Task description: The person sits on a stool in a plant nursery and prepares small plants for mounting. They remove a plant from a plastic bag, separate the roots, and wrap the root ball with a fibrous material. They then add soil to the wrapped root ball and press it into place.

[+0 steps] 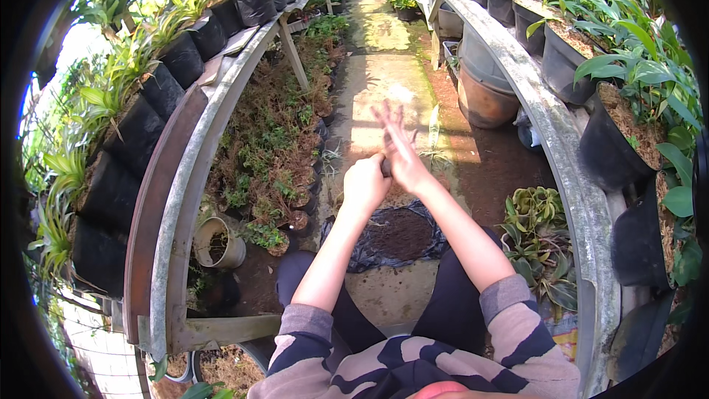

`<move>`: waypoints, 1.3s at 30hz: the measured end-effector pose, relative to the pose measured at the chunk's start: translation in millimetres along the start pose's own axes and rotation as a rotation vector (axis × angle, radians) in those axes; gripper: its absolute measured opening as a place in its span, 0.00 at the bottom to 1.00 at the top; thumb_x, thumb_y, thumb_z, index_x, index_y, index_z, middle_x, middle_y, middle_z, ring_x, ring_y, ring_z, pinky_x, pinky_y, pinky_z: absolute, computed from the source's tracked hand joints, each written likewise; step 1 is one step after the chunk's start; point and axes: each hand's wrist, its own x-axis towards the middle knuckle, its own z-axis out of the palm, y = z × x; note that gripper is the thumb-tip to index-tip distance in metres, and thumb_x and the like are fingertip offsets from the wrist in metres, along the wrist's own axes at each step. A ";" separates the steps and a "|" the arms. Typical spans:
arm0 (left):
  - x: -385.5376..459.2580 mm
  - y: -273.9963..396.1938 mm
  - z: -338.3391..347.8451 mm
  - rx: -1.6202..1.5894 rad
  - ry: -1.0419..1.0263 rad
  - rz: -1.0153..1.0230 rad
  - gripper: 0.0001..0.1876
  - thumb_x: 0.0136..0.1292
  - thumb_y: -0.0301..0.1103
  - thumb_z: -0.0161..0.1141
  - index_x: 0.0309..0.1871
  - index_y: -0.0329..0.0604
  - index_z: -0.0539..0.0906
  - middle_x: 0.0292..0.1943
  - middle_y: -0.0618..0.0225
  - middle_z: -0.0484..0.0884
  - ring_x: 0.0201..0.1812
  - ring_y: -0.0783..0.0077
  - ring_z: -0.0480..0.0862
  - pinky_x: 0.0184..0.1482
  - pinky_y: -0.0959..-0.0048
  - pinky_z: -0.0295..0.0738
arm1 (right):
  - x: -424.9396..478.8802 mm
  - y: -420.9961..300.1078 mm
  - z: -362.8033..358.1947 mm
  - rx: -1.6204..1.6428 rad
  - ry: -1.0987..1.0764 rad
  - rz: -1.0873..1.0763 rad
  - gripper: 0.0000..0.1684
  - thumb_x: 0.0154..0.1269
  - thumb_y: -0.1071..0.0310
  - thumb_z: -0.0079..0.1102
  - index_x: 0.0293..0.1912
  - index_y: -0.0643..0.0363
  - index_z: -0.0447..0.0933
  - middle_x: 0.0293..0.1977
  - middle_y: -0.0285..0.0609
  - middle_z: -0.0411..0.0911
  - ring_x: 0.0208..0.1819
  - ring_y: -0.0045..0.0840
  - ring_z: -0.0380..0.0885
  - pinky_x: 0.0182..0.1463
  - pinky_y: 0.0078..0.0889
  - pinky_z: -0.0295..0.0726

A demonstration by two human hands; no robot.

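My left hand point(365, 182) is curled into a fist against the heel of my right hand point(400, 149). Something small and dark point(386, 166) shows between the two; whether it is a held thing or soil on the fingers, I cannot tell. The fingers of the right hand are spread and point away from me, with dark smudges on them and nothing visible in their grasp. Below my forearms, between my knees, a black plastic sheet or bag point(363, 257) lies on the concrete path, bearing a mound of dark soil point(401, 233).
Long raised benches, the left bench point(183, 177) and the right bench point(532, 88), carry black plant pots. Small potted plants point(266, 166) crowd the ground at left, near a tipped pale pot point(220, 243). Large stacked pots point(484, 77) and a leafy plant point(534, 249) stand at right.
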 end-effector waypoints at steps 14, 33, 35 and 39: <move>-1.3 -9.3 3.4 0.165 0.012 0.048 0.10 0.49 0.33 0.58 0.36 0.42 0.77 0.26 0.55 0.80 0.31 0.56 0.82 0.36 0.62 0.76 | -13.8 6.6 14.4 -0.377 0.040 0.197 0.27 0.67 0.53 0.39 0.25 0.65 0.76 0.20 0.57 0.74 0.26 0.47 0.76 0.31 0.43 0.74; 1.6 -26.1 -0.5 0.011 0.051 0.248 0.12 0.50 0.29 0.58 0.38 0.37 0.76 0.33 0.55 0.80 0.38 0.55 0.80 0.40 0.63 0.74 | -12.5 19.4 19.4 -0.510 0.056 0.115 0.26 0.67 0.54 0.38 0.24 0.62 0.76 0.17 0.53 0.74 0.22 0.42 0.76 0.28 0.42 0.74; 3.2 -26.1 -19.2 -0.002 -0.082 0.221 0.10 0.54 0.34 0.57 0.38 0.41 0.78 0.30 0.57 0.79 0.36 0.57 0.80 0.38 0.64 0.74 | -6.5 25.4 10.6 -0.393 0.085 0.226 0.30 0.68 0.52 0.36 0.23 0.63 0.77 0.19 0.55 0.75 0.22 0.42 0.76 0.27 0.41 0.74; 4.3 -26.2 -40.2 -0.142 -0.144 0.168 0.12 0.53 0.32 0.59 0.40 0.38 0.79 0.39 0.56 0.80 0.42 0.56 0.79 0.44 0.67 0.72 | -0.6 45.6 -7.3 0.288 -0.349 0.514 0.32 0.69 0.44 0.33 0.33 0.63 0.76 0.14 0.42 0.72 0.19 0.26 0.74 0.26 0.29 0.74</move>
